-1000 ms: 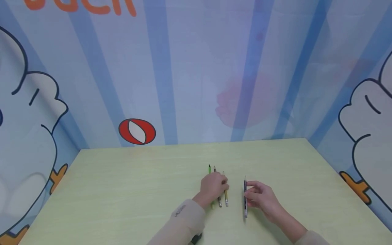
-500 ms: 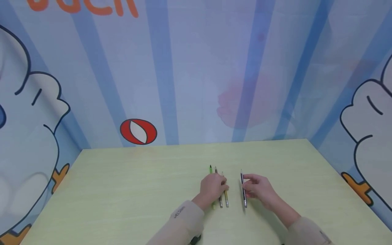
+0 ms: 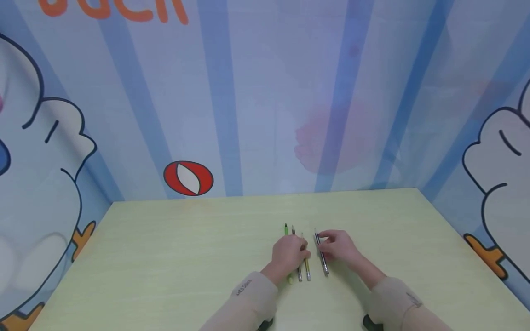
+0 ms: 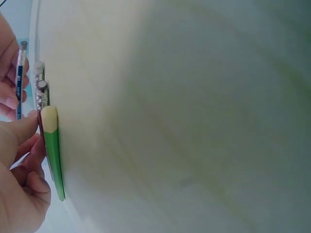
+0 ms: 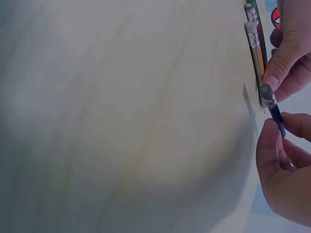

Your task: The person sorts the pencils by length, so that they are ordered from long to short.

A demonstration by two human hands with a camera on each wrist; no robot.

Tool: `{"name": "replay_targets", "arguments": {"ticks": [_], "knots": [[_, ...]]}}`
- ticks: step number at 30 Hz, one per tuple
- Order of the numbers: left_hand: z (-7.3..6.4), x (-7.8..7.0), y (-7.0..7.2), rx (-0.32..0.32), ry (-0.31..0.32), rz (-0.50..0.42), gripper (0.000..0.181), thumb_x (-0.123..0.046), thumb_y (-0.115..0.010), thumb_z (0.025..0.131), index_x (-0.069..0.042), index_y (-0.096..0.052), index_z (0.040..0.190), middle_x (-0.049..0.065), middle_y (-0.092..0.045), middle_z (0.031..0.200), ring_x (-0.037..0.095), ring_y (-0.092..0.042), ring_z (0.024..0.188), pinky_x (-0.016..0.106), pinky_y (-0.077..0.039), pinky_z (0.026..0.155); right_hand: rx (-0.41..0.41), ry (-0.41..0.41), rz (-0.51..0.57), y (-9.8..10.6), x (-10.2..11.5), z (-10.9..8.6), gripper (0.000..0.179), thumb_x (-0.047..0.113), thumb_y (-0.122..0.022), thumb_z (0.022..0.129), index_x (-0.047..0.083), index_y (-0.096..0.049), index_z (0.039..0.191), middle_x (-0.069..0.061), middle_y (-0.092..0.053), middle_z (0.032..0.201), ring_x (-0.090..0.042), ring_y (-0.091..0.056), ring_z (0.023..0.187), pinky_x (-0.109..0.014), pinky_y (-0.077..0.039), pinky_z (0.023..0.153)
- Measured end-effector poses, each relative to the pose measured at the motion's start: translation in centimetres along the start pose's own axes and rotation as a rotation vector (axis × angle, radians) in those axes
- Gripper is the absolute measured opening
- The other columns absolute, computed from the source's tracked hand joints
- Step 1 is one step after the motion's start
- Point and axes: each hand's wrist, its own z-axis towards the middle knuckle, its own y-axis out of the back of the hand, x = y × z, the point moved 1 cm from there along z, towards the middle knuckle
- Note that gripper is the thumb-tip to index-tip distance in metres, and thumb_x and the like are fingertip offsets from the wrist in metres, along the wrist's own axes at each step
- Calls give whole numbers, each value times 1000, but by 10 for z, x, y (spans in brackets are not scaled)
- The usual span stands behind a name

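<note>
In the head view three pencils lie side by side on the table (image 3: pixel 186 257): a green one (image 4: pixel 53 150) with a pale end, a dark reddish one (image 3: pixel 300 273), and a yellow pencil (image 3: pixel 307 265) nearest the right hand. My left hand (image 3: pixel 287 253) reaches over their middles and pinches the yellow pencil between thumb and fingers, hiding parts of all three. To its right, my right hand (image 3: pixel 339 246) holds a dark blue pencil (image 3: pixel 322 257) between thumb and fingertips, point away from me and slightly tilted. Its grey eraser (image 5: pixel 266 91) faces the right wrist camera.
A printed cloth backdrop (image 3: pixel 269 92) with blue stripes stands behind the table's far edge. Cartoon figures flank the table on both sides. Dark wrist straps (image 3: pixel 371 322) show under the sleeves.
My right hand has carried the dark blue pencil leftward and away from me, closer to the other pencils, its near end now angled to the right. The left hand has stayed almost in place.
</note>
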Motion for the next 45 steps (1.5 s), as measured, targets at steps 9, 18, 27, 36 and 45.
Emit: {"name": "replay_targets", "arguments": {"ticks": [9, 18, 27, 36, 45], "knots": [[1, -1, 0, -5, -7, -20, 15, -33, -65, 77, -18, -68, 81, -10, -49, 57, 5, -41, 50, 17, -29, 47, 3, 7, -141, -9, 3, 4, 37, 3, -60, 75, -3, -55, 111, -6, -60, 70, -13, -53, 51, -26, -46, 49], [1, 0, 0, -16, -11, -21, 16, -32, -66, 76, -18, -69, 84, -11, -54, 61, 4, -42, 52, 17, -31, 48, -2, -1, -263, -13, 9, 7, 36, 4, -61, 74, -4, -56, 109, -5, -60, 68, -12, -51, 50, -24, -44, 47], [1, -1, 1, -9, 0, -9, 20, -33, -65, 77, -19, -69, 90, -10, -58, 65, 5, -43, 54, 18, -33, 49, 8, -20, -274, -16, 12, 7, 38, 6, -65, 74, -6, -55, 109, -6, -60, 66, -12, -53, 50, -23, -45, 47], [-1, -2, 3, 1, 17, -36, 17, -34, -64, 78, -18, -65, 73, -9, -48, 54, 6, -41, 49, 18, -29, 46, 32, -37, -224, -16, 11, -1, 39, 6, -66, 74, -7, -55, 109, -7, -60, 65, -12, -54, 49, -24, -47, 48], [-2, 0, 2, -4, 17, -42, 16, -32, -65, 78, -17, -64, 72, -9, -47, 55, 6, -41, 50, 19, -29, 46, 40, -29, -175, -18, 9, -6, 35, 2, -64, 74, -7, -56, 107, -7, -59, 62, -12, -54, 48, -24, -47, 46]]}}
